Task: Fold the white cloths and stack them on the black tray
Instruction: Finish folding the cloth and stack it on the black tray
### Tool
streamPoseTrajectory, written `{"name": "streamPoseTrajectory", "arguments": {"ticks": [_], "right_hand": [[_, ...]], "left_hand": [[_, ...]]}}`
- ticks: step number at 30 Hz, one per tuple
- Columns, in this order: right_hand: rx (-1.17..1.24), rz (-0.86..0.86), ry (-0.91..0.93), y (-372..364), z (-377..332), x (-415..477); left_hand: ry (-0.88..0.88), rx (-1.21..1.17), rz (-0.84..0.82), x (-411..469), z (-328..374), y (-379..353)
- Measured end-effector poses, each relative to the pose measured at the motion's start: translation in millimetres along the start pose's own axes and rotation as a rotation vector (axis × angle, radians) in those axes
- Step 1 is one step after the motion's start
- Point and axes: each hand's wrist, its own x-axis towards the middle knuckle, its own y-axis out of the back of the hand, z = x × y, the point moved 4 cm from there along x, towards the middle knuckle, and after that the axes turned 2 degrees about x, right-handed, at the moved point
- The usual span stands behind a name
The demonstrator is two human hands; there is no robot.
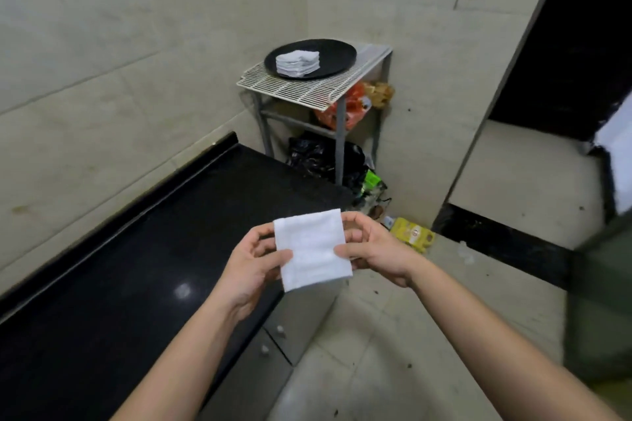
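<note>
1. A small folded white cloth (312,248) is held up in the air, over the end of the shiny black counter (143,249).
2. The left hand (251,261) pinches its left edge; the right hand (371,248) pinches its right edge.
3. Far off, a pile of folded white cloths (297,62) sits in the middle of the round black tray (338,53) on a white wire rack (301,89).

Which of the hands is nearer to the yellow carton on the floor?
The right. The right hand grips the folded white cloth on the side toward the yellow carton; the left hand grips the opposite edge, farther away, by the black counter.
</note>
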Motion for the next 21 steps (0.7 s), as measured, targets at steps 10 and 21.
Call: {"name": "streamPoseTrajectory", "arguments": {"ticks": [10,21], "right_hand": [[0.078,0.100,0.048,133,-44,36],[-0.029,0.161,0.116,249,-178,235]], "left_hand": [[-0.048,-0.010,-0.049,106,33,-105],[-0.164,-0.103,0.050,342,120,-148]]}}
